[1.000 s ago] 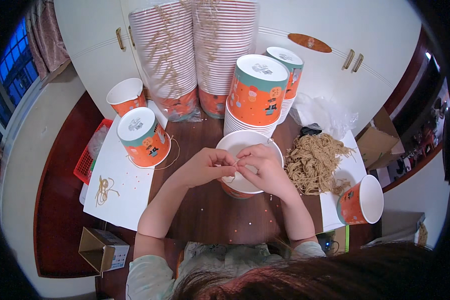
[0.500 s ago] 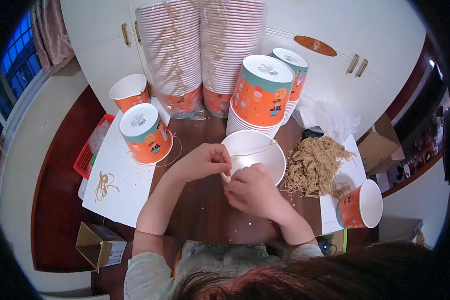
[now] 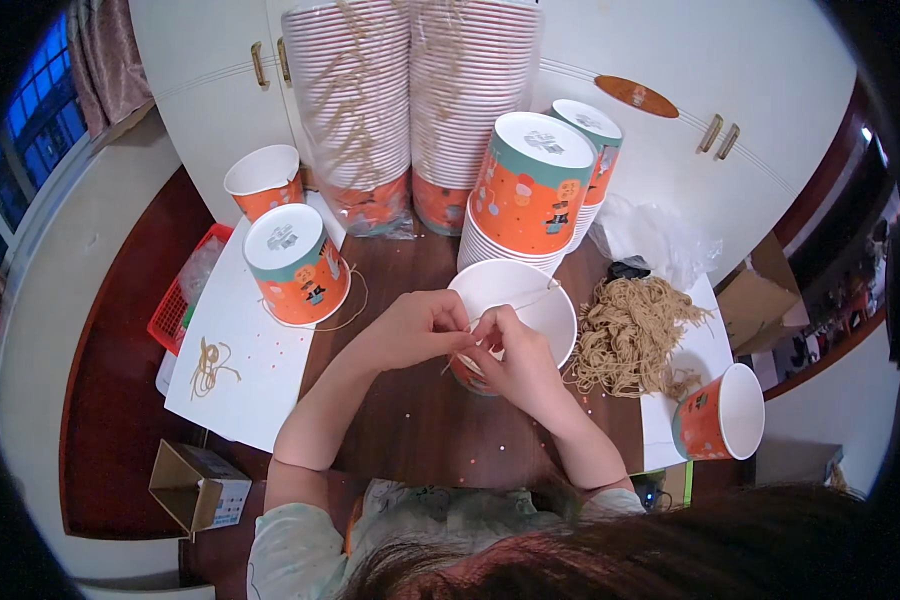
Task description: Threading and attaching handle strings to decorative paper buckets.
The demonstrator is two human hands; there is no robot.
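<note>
An orange paper bucket [image 3: 495, 282] stands mouth up in front of me, its inside white. A thin tan string [image 3: 536, 299] is fastened at the far right of its rim and runs across the mouth to my fingers. My left hand [image 3: 425, 328] pinches at the near-left rim. Close against it, my right hand [image 3: 518, 362] has thumb and forefinger pressed together on the string. The exact spot between the fingertips is partly hidden. Beside my right hand lies a tangled heap of tan string [image 3: 630, 335].
Upside-down buckets top a nested stack [image 3: 530, 180] behind. Tall bagged bucket stacks [image 3: 360, 110] stand farther back. At left are an inverted bucket with a string [image 3: 295, 265] and loose string pieces [image 3: 210, 368]. Another bucket [image 3: 705, 420] lies tilted at right. A plastic bag [image 3: 660, 235] sits behind the heap.
My right hand has risen slightly, its fingers now over the rim against the left fingertips. The string across the mouth looks straighter. The whole view has shifted slightly.
</note>
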